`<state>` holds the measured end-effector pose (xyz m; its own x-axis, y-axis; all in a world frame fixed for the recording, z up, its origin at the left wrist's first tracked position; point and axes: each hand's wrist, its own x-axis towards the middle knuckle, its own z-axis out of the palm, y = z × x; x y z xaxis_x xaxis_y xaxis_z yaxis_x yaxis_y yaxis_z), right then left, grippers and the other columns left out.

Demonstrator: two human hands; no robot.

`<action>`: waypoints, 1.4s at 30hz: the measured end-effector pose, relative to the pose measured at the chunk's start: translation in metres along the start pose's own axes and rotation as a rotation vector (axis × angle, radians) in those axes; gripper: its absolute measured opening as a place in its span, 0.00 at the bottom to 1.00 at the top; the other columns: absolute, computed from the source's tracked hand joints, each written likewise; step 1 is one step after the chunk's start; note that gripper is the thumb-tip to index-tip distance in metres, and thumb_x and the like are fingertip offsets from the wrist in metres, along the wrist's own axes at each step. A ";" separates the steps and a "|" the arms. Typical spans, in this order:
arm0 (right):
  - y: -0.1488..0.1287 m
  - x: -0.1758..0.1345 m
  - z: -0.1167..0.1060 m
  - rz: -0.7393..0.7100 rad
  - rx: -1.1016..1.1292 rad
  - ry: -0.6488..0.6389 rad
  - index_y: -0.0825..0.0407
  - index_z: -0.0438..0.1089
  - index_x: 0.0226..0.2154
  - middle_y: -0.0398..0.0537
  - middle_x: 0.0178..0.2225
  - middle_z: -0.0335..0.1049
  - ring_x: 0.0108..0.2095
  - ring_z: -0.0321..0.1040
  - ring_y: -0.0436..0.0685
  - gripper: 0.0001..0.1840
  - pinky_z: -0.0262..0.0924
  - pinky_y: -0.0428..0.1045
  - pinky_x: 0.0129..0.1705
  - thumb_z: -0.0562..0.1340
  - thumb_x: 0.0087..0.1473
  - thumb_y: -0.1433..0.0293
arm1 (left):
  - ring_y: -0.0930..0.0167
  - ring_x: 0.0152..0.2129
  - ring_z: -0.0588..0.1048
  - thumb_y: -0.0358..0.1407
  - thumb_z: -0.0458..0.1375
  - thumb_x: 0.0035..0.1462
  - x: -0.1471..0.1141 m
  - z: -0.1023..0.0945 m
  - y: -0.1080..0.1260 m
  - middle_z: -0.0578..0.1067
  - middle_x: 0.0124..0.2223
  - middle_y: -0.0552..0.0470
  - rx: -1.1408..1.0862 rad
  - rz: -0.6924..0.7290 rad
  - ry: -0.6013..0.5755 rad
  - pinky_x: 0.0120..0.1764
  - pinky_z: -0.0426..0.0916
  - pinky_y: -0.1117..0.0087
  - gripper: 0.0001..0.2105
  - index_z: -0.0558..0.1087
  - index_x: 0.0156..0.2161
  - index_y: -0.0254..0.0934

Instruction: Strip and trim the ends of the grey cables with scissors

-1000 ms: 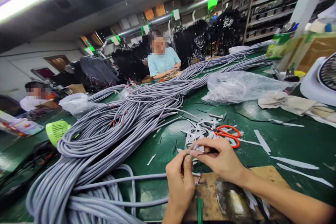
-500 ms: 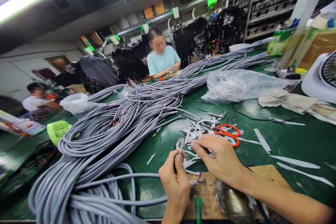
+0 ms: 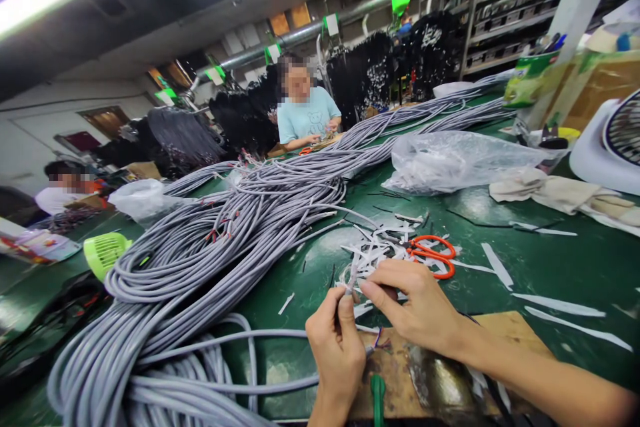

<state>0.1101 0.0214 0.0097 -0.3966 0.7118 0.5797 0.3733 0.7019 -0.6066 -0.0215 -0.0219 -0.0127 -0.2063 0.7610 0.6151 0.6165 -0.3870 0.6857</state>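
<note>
My left hand (image 3: 336, 340) is closed around a grey cable, thumb and forefinger pinching it just below its stripped end (image 3: 353, 273), which points up with pale, loose strands or wrap around it. At that end my right hand (image 3: 415, 303) closes in a pinch from the right; what lies between its fingertips is too small to make out. Below the hands, a second cable end with thin coloured wires (image 3: 384, 341) lies over a worn wooden board (image 3: 395, 387). Behind the fingers is a heap of white strips (image 3: 370, 248), with orange-handled scissors (image 3: 453, 257) beside it.
Large coils of grey cable (image 3: 200, 280) cover the left and run to the far right. A clear plastic bag (image 3: 460, 160), a cloth (image 3: 555, 197) and a white fan (image 3: 595, 153) stand at right. A green handle (image 3: 378, 397) is in front. A co-worker (image 3: 307, 113) sits opposite.
The cable end in my left hand has tilted slightly to the right, and my right fingertips are closer to it. The whole view has shifted a little.
</note>
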 end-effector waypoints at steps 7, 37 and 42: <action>-0.001 0.000 0.002 0.023 0.001 -0.002 0.55 0.67 0.20 0.43 0.19 0.62 0.22 0.57 0.48 0.17 0.48 0.44 0.26 0.53 0.57 0.68 | 0.74 0.20 0.70 0.32 0.49 0.58 0.000 0.002 0.000 0.72 0.24 0.53 -0.007 0.006 0.002 0.25 0.63 0.77 0.09 0.70 0.30 0.33; -0.007 0.000 0.000 0.236 0.153 0.072 0.54 0.72 0.33 0.36 0.15 0.54 0.15 0.46 0.45 0.14 0.43 0.42 0.16 0.64 0.44 0.63 | 0.76 0.20 0.63 0.40 0.52 0.57 0.010 0.000 -0.009 0.66 0.24 0.55 -0.360 -0.347 -0.133 0.23 0.58 0.78 0.11 0.70 0.31 0.33; 0.004 0.005 0.008 0.245 0.261 -0.004 0.56 0.74 0.33 0.42 0.18 0.65 0.16 0.53 0.45 0.12 0.49 0.41 0.17 0.59 0.50 0.67 | 0.73 0.24 0.66 0.38 0.52 0.57 0.004 0.002 -0.012 0.69 0.27 0.52 -0.334 -0.293 -0.185 0.27 0.61 0.76 0.10 0.71 0.33 0.33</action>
<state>0.1036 0.0276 0.0057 -0.3253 0.8576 0.3984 0.2305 0.4805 -0.8461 -0.0282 -0.0129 -0.0193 -0.1776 0.9312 0.3183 0.2689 -0.2652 0.9259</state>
